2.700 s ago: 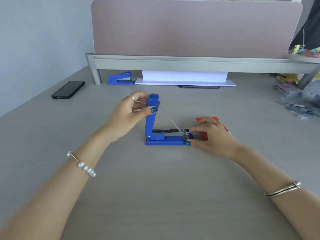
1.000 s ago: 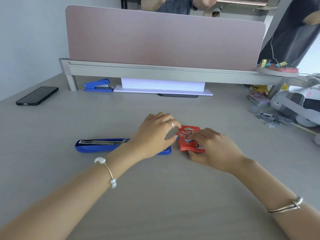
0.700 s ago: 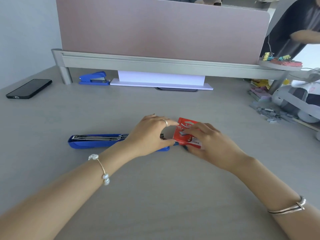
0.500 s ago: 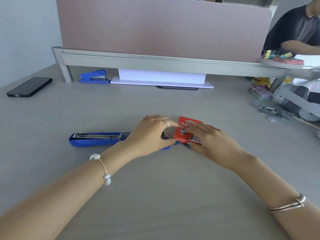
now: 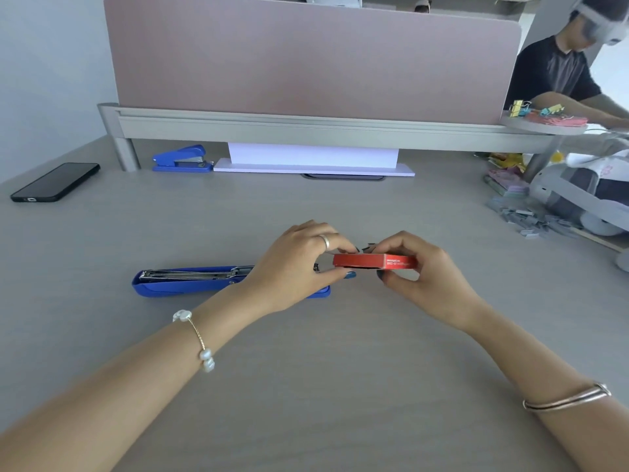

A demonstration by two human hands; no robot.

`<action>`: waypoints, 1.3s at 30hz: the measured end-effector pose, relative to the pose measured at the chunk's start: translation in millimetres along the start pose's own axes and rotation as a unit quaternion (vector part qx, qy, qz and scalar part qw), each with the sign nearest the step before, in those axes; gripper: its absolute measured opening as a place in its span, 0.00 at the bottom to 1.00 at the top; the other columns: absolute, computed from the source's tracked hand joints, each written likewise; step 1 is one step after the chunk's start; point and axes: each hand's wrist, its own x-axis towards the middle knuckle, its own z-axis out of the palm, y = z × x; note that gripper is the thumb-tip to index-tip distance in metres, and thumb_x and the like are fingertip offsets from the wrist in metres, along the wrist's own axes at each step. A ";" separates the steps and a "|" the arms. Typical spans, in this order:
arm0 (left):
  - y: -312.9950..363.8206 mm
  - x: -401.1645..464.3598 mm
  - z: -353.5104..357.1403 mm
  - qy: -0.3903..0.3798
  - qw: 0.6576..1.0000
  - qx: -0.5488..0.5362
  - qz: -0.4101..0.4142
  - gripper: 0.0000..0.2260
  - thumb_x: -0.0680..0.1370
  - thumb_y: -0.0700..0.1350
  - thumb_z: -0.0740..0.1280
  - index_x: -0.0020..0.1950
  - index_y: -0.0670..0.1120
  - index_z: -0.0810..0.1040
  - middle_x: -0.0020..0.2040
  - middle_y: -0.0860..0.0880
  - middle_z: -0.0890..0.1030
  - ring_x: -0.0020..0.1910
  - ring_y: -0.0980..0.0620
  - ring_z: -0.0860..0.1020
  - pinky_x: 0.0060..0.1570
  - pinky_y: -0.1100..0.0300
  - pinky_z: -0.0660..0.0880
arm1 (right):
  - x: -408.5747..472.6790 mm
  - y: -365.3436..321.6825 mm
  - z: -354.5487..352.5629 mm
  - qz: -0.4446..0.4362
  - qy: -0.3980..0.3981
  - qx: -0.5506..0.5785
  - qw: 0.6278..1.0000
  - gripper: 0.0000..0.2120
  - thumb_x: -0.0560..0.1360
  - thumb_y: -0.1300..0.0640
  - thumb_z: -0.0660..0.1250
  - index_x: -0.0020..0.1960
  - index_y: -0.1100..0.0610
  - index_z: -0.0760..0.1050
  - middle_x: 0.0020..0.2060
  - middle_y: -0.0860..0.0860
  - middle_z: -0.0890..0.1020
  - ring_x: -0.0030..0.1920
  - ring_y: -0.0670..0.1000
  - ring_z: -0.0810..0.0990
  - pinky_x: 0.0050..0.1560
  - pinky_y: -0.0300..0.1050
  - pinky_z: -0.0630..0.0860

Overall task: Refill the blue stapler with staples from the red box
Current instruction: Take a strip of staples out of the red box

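Note:
The blue stapler lies folded wide open and flat on the desk, its metal staple channel facing up. Its right part is hidden behind my left hand. The red staple box is lifted a little off the desk, seen edge-on. My right hand grips the box's right end. My left hand's thumb and fingers pinch the box's left end. A few small dark staple bits show just behind the box.
A second blue stapler stands by the divider's base at the back left, beside white paper. A black phone lies far left. Loose staples and clutter fill the right edge, where another person works.
The stapler went from propped upright to laid flat open. The red box has been lifted off the desk and turned edge-on between both hands.

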 end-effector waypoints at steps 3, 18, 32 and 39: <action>3.4 0.6 -2.5 -0.007 0.999 -0.032 0.010 0.10 0.72 0.49 0.68 0.52 0.52 0.81 0.46 0.54 0.78 0.45 0.57 0.73 0.49 0.60 0.70 | -0.1 0.5 -1.1 0.002 -0.004 0.022 1.000 0.13 0.68 0.69 0.69 0.46 0.54 0.76 0.46 0.45 0.82 0.48 0.46 0.81 0.49 0.32 0.73; 7.4 -4.1 -4.2 0.036 0.975 0.136 0.171 0.21 0.73 0.35 0.64 0.61 0.53 0.65 0.51 0.50 0.77 0.31 0.47 0.75 0.25 0.55 0.73 | -1.4 0.9 2.0 0.004 -0.031 -0.039 0.999 0.09 0.68 0.68 0.69 0.44 0.57 0.74 0.40 0.54 0.81 0.45 0.51 0.79 0.46 0.40 0.73; 16.4 -8.3 6.7 0.009 0.962 0.209 0.177 0.14 0.74 0.48 0.60 0.44 0.42 0.82 0.57 0.44 0.80 0.47 0.53 0.70 0.30 0.60 0.74 | -2.1 -0.9 1.8 -0.014 -0.028 -0.052 0.998 0.10 0.69 0.67 0.69 0.46 0.55 0.74 0.42 0.53 0.82 0.45 0.54 0.79 0.50 0.47 0.73; 23.1 -8.0 13.4 0.017 0.971 0.213 0.108 0.14 0.74 0.47 0.61 0.38 0.40 0.81 0.61 0.45 0.78 0.56 0.53 0.67 0.33 0.58 0.78 | -1.9 0.4 2.1 -0.010 -0.021 -0.053 0.998 0.11 0.69 0.67 0.69 0.47 0.55 0.74 0.42 0.54 0.83 0.45 0.55 0.80 0.49 0.45 0.73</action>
